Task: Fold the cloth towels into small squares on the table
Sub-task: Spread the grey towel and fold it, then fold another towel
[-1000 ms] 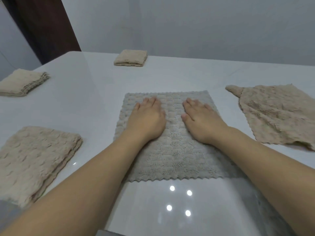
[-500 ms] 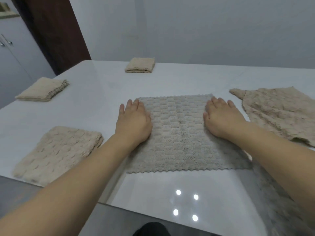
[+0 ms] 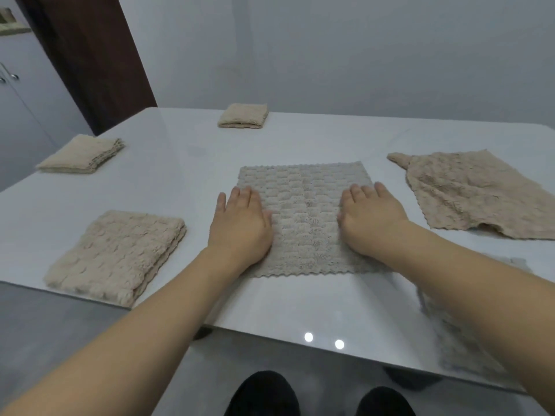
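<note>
Head view showed the grey towel (image 3: 303, 217) lying flat near the middle of the table (image 3: 186, 163), its scalloped near edge parallel to the table's front. The left hand (image 3: 240, 223) lay flat on the towel's left edge, fingers straight and partly over the bare table; the right hand (image 3: 371, 219) lay flat on the right edge, fingers straight too. Neither gripped anything. To the left sat a folded beige towel (image 3: 117, 256), with two more folded ones (image 3: 82, 154) (image 3: 244, 116) farther off, and an unfolded beige towel (image 3: 477, 193) lay rumpled to the right. A further grey cloth (image 3: 456, 331) seemed to hang off the near right edge, blurred. Judging from this, the towel was spread but not yet folded. The table looked glossy, so the towel could slide under the palms and the fold come out skewed if the edges were lifted unevenly.
</note>
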`<state>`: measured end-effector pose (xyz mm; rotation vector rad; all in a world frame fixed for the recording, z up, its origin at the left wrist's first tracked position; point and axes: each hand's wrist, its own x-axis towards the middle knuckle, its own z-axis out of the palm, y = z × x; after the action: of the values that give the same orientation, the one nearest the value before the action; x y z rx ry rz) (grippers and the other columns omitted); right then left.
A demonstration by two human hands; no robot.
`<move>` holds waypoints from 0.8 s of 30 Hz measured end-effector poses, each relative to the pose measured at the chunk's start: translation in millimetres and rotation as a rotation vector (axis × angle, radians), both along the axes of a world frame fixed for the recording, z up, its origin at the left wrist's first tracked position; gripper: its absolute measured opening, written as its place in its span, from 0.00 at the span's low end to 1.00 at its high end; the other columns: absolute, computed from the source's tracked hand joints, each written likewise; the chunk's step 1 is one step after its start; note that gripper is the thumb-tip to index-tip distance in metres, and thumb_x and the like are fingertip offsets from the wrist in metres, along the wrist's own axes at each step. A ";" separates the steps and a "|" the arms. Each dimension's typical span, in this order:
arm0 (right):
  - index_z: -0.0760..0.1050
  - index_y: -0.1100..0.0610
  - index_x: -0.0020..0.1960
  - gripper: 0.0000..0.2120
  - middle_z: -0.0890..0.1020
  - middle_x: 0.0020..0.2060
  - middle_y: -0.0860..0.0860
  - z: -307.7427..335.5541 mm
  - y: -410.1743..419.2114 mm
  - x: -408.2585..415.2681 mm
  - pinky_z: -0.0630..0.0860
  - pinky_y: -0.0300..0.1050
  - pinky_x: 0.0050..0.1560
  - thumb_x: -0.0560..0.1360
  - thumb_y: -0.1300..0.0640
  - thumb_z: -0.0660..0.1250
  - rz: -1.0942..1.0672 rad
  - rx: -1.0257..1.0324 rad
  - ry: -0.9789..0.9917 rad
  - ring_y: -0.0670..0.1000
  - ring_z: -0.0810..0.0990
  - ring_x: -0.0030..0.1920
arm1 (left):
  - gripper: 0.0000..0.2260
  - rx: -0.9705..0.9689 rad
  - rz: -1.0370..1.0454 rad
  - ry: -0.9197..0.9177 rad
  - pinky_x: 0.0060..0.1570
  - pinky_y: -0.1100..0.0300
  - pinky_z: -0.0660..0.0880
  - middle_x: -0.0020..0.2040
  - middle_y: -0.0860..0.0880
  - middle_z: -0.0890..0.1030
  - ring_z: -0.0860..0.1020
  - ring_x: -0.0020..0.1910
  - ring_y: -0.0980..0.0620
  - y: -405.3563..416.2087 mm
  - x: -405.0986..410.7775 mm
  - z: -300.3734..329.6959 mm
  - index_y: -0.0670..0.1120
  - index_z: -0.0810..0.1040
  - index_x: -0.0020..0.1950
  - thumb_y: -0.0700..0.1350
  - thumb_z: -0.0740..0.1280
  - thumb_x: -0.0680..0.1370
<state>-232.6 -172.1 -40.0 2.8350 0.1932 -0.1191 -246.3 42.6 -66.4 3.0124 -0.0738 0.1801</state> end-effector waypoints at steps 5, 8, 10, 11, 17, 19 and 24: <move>0.39 0.58 0.79 0.31 0.42 0.78 0.54 -11.0 8.1 -21.3 0.43 0.53 0.76 0.82 0.42 0.38 0.035 0.187 0.181 0.53 0.43 0.78 | 0.27 -0.119 -0.204 0.078 0.78 0.50 0.44 0.81 0.48 0.53 0.49 0.80 0.51 -25.4 -33.5 -8.7 0.45 0.51 0.81 0.55 0.46 0.84; 0.41 0.59 0.79 0.32 0.45 0.78 0.55 -5.4 -10.1 -15.3 0.42 0.54 0.76 0.81 0.41 0.37 -0.020 0.031 0.177 0.53 0.45 0.78 | 0.28 -0.056 -0.181 0.128 0.77 0.53 0.40 0.82 0.53 0.47 0.43 0.80 0.54 -1.6 -38.7 -14.1 0.49 0.46 0.82 0.58 0.43 0.84; 0.42 0.60 0.79 0.33 0.47 0.78 0.56 3.9 -19.7 -13.8 0.43 0.55 0.76 0.81 0.41 0.38 -0.056 -0.019 0.180 0.53 0.48 0.78 | 0.28 -0.029 -0.147 0.154 0.77 0.52 0.38 0.82 0.53 0.45 0.42 0.80 0.54 8.2 -38.8 -11.1 0.49 0.45 0.82 0.58 0.42 0.84; 0.42 0.60 0.79 0.32 0.47 0.78 0.56 7.6 -21.8 -14.8 0.43 0.55 0.76 0.81 0.42 0.39 -0.054 -0.004 0.194 0.53 0.48 0.78 | 0.28 -0.013 -0.128 0.161 0.77 0.52 0.38 0.82 0.52 0.45 0.41 0.80 0.53 8.6 -38.6 -9.1 0.48 0.44 0.82 0.58 0.41 0.84; 0.36 0.57 0.78 0.32 0.38 0.78 0.54 -4.7 -1.1 -21.4 0.41 0.53 0.76 0.82 0.41 0.42 0.028 0.246 0.301 0.53 0.39 0.77 | 0.29 -0.030 -0.156 0.138 0.77 0.51 0.39 0.82 0.51 0.46 0.42 0.80 0.52 -7.1 -36.5 -11.7 0.47 0.45 0.82 0.58 0.43 0.84; 0.37 0.56 0.78 0.32 0.38 0.77 0.53 -10.8 0.5 -15.5 0.41 0.53 0.76 0.82 0.41 0.42 0.017 0.285 0.283 0.53 0.38 0.77 | 0.29 -0.026 -0.158 0.155 0.77 0.51 0.40 0.82 0.52 0.47 0.43 0.80 0.53 1.7 -27.4 -12.5 0.49 0.46 0.82 0.60 0.43 0.83; 0.38 0.56 0.79 0.32 0.37 0.77 0.53 -10.0 4.5 -3.5 0.41 0.52 0.76 0.82 0.41 0.42 0.028 0.327 0.281 0.53 0.38 0.77 | 0.29 -0.027 -0.119 0.210 0.78 0.49 0.42 0.82 0.53 0.46 0.43 0.80 0.52 24.4 -5.4 -9.7 0.49 0.45 0.82 0.60 0.44 0.83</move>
<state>-236.1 -167.7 -50.0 3.1272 0.3402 -0.5261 -251.8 67.0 -76.1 2.9686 -0.2276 -0.1456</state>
